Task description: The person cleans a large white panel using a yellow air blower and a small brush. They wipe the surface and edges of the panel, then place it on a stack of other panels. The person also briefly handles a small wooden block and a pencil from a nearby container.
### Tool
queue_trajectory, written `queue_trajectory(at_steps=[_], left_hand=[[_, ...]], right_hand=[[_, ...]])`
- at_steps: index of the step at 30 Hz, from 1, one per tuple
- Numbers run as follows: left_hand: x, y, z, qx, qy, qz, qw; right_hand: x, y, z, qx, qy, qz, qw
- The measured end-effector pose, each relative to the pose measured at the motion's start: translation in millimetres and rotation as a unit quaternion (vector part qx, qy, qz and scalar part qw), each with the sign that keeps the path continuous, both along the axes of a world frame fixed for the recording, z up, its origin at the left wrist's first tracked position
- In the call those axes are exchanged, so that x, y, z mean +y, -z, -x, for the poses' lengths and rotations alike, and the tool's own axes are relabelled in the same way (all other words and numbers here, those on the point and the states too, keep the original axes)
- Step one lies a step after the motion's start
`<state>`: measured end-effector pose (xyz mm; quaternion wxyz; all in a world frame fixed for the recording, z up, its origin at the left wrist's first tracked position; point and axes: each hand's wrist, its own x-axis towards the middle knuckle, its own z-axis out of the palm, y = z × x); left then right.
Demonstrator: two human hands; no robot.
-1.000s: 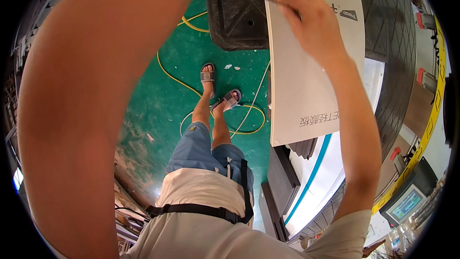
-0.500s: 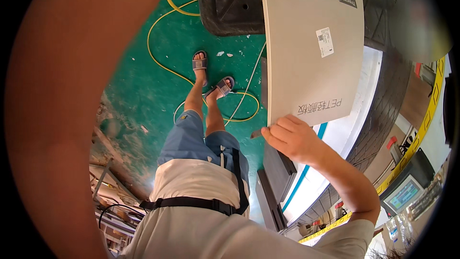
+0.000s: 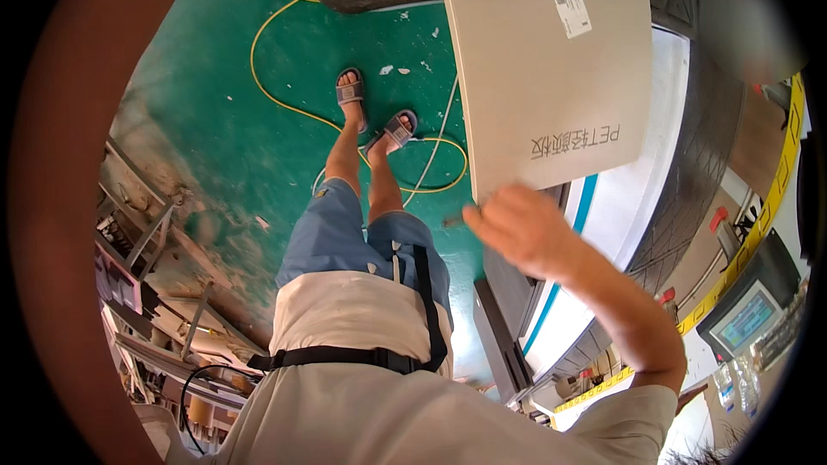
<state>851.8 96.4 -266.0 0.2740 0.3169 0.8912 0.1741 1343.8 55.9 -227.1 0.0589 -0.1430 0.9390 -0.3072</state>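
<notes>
Beige board [image 3: 551,77]: at its near left corner, my right grip [image 3: 523,231] curls closed around a slim, blurred tool [image 3: 453,220].

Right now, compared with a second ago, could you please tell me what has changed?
The right hand has moved downward in view, along the left edge of the large, flat beige board to its near left corner, uncovering the white rectangular label. It still holds the thin, dark tool, now blurred. The grey sandals and thin yellow hose stayed put.
</notes>
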Motion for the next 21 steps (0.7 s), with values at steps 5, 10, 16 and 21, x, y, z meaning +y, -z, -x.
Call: queue_trajectory(at_steps=[5,10,16,21], left_hand=[[1,0,-2,0.006,0.002,-0.01,1.0],[-8,-8,-13,0.025,0.021,-0.012,0.999],[7,-14,-21,0.047,0.0,0.029,0.998],[11,-27,-25,0.065,-0.02,0.006,0.998]], right_hand=[[-7,-6,-18,-0.033,0.046,0.03,0.998],[17,4,53,0.048,0.115,0.002,0.992],[-35,16,-76,-0.125,0.05,0.069,0.989],[-54,0,-106,-0.111,0.455,0.157,0.869]])
